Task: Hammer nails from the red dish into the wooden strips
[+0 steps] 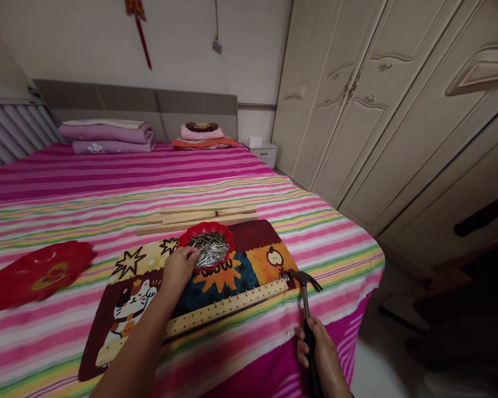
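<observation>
My left hand [182, 268] reaches to the left side of a red scalloped bowl [185, 236] filled with loose nails [211, 249]. Its fingertips are pinched together at the nails, and whatever they hold is too small to make out. A claw hammer [306, 301] is in my right hand [321, 351], gripped by its black handle with the head pointing away from me. Between my hands lies a pale wooden strip [216, 312] with rows of holes; several nails stand upright in its right part. Bowl and strip rest on a patterned mat [269, 235].
Several narrow wooden strips [207, 215] lie behind the bowl on the striped bedspread [108, 193]. A red tray [41, 271] is at the left. Folded purple bedding [108, 135] and a pillow stack [203, 135] sit by the headboard. Wardrobe doors [357, 110] stand at the right.
</observation>
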`<state>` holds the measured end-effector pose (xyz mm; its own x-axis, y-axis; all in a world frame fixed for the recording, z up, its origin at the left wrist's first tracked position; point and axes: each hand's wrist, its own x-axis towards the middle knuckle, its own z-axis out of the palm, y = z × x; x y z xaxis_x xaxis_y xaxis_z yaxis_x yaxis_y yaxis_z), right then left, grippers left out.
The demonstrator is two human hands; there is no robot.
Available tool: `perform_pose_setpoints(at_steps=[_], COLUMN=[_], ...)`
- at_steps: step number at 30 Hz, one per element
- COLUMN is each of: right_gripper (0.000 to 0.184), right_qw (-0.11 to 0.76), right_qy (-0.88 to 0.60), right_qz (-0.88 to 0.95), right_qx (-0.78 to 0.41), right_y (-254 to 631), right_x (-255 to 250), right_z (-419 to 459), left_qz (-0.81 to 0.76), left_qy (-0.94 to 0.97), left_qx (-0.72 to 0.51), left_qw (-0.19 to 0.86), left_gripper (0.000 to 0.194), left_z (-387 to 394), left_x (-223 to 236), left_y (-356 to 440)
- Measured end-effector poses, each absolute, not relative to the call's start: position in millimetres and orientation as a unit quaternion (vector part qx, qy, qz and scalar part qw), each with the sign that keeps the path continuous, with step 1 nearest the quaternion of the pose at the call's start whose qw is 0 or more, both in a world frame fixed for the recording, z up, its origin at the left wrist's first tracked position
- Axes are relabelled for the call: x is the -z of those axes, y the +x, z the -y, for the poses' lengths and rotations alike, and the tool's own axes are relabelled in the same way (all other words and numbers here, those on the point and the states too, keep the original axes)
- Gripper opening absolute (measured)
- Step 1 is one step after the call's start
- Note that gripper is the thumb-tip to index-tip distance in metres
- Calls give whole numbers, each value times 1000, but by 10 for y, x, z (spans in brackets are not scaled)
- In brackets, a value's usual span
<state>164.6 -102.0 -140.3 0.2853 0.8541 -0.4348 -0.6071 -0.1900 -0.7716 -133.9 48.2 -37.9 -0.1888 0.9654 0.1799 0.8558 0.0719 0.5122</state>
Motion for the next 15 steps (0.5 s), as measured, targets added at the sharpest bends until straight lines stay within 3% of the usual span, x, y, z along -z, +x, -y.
perform_pose_setpoints(at_steps=[5, 11, 15], right_gripper=[42, 36, 36], right_qw=[625, 619, 619], right_qy=[-502, -505, -507], right_qz=[126, 128, 129], right_qx=[-584, -587, -586], right_y=[1650, 1650, 1647], right_x=[1388, 1354, 1345], right_z=[1028, 1028, 1024], left_qz=[-747, -712, -677], left_qy=[630, 676, 702], left_qx=[-197, 17, 78], left_qw=[78, 189, 205], left_gripper=[23, 14, 14], left_z=[-203, 246, 361], left_x=[162, 117, 172], left_y=[-1307, -1393, -1364])
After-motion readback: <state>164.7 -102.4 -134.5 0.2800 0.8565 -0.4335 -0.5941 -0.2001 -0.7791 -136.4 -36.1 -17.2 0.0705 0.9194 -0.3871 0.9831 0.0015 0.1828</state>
